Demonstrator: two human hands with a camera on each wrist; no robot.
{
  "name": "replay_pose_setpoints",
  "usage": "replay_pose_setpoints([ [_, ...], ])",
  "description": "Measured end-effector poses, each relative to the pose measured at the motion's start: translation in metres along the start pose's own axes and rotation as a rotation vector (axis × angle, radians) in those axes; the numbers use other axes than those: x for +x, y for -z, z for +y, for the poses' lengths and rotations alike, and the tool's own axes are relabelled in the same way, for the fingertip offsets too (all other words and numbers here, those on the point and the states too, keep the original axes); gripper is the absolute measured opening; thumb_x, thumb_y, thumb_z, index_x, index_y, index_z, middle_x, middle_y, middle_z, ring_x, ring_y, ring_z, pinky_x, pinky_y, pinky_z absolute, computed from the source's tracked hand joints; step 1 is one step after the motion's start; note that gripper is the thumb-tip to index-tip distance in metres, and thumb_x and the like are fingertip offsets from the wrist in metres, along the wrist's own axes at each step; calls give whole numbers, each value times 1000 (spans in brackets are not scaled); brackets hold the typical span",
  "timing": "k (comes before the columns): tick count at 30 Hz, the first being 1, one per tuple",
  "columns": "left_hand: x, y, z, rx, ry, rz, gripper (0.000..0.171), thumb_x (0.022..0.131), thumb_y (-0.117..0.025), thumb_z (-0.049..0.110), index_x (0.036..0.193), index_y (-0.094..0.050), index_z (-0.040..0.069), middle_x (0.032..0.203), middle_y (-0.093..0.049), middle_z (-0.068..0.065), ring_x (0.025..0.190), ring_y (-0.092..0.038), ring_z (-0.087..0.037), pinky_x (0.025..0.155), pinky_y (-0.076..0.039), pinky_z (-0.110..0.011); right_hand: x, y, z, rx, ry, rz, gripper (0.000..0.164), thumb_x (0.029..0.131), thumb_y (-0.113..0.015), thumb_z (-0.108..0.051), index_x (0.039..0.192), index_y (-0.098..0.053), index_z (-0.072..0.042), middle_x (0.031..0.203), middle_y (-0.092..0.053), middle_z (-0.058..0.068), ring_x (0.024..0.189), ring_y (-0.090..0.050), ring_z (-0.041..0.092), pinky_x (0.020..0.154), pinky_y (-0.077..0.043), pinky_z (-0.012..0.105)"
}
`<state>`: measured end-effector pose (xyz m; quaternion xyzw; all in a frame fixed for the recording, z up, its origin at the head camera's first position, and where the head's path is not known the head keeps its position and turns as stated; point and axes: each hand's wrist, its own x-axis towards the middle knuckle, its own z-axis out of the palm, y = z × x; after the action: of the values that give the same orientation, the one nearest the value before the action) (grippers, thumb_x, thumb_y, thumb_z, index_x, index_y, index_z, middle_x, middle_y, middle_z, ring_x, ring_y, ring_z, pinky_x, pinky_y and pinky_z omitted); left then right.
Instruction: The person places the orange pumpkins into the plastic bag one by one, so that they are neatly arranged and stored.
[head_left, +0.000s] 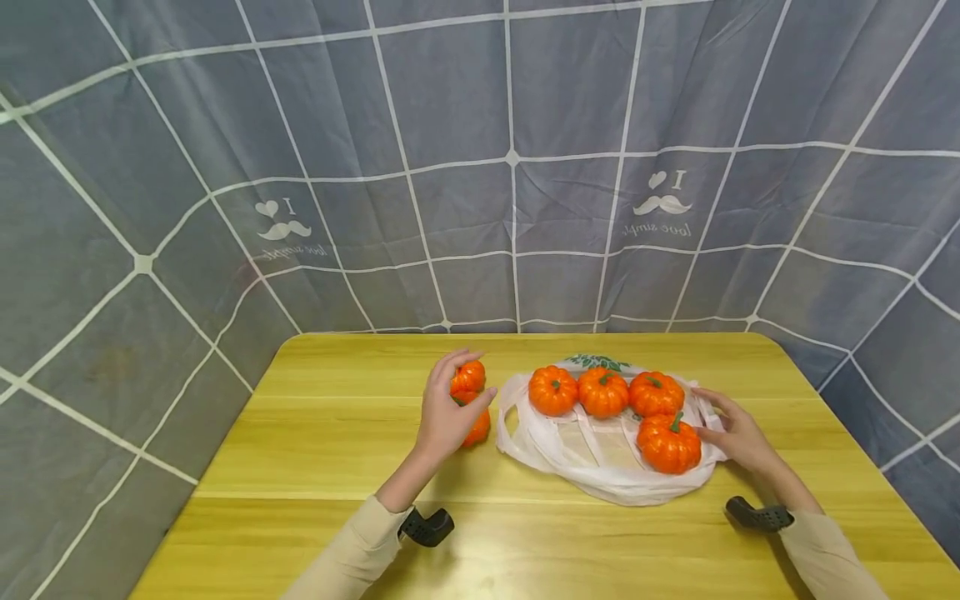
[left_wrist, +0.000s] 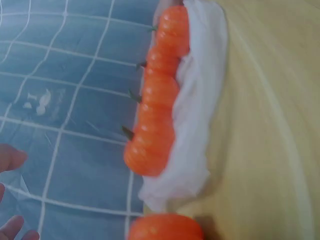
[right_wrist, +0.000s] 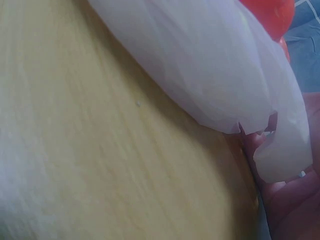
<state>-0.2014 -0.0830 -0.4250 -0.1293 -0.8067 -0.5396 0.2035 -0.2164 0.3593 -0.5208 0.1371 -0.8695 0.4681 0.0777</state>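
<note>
My left hand (head_left: 442, 417) hovers by two small orange pumpkins, with thumb and fingers spread apart. One pumpkin (head_left: 472, 377) lies farther back; the nearer pumpkin (head_left: 477, 427) is partly hidden by the hand. In the left wrist view, the fingers (left_wrist: 11, 159) stand clear of the pumpkins. A white plastic bag (head_left: 581, 471) with green print lies flat at the right, several pumpkins (head_left: 603, 393) on it. At the bag's right edge is my right hand (head_left: 742, 437), thumb and fingers apart, touching the plastic. The right wrist view shows a bag flap (right_wrist: 285, 155) against the palm.
The yellow wooden table (head_left: 315, 450) ends at a grey-blue grid-patterned curtain (head_left: 450, 208) behind it and on both sides. Black wrist straps (head_left: 427, 527) sit on both forearms. A pumpkin with a green stem (head_left: 670, 446) lies nearest the right hand.
</note>
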Motion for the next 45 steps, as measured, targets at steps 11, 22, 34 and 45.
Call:
replay_pose_setpoints([
  [11,-12,16,-22,-87,130,54,51,82,-75,10,127,-54,-1,130,-55,-21,124,-48,-38,111,-34,-49,-1,1,-2,15,-13,4,59,86,-64,3,138,-37,9,139,-40,23,100,-41,-23,71,-50,10],
  [22,-20,16,-59,-32,313,-33,71,77,-80,20,136,-45,2,140,-48,-15,123,-45,-37,106,-37,-50,-2,0,-4,19,-30,-11,60,86,-63,4,139,-35,10,139,-29,40,98,-42,-22,69,-52,12],
  [34,-26,14,-77,-82,404,-80,74,75,-80,17,137,-43,3,138,-49,-16,118,-49,-33,102,-41,-48,-3,-1,-4,-13,-81,4,62,87,-66,-5,140,-37,7,142,-34,33,103,-30,-26,77,-43,2],
  [45,-32,7,-76,-140,421,-110,75,76,-79,10,140,-40,2,136,-45,-21,119,-52,-35,101,-46,-48,-1,0,-3,-26,-57,-9,61,86,-67,-2,138,-37,9,140,-33,39,103,-26,-28,78,-38,-1],
])
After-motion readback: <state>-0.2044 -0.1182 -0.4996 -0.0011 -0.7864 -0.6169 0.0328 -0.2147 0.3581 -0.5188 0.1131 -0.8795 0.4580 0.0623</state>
